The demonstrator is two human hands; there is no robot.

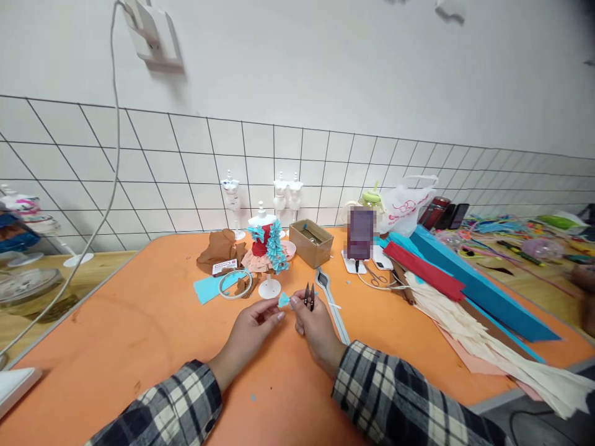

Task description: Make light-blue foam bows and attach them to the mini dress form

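Note:
A small gathered piece of light blue crepe paper [284, 300] is between my two hands over the orange table. My right hand [313, 325] pinches it between thumb and forefinger. The same hand holds dark thread snips [309, 298], blades pointing up. My left hand [255, 328] is at the paper's left side, forefinger close to or touching it; the thumb is apart from it and the other fingers are loosely curled. Just beyond stands a mini dress form [260, 238] on a white base, dressed in a red bodice, a peach ruffled skirt and blue ruffles.
A cardboard box [312, 243], a white hoop [235, 284] and brown crepe paper [218, 251] surround the dress form. A phone [361, 232] stands back right, scissors [376, 277] near it. Long paper strips [465, 316] cover the right side. A cable [114, 124] hangs left.

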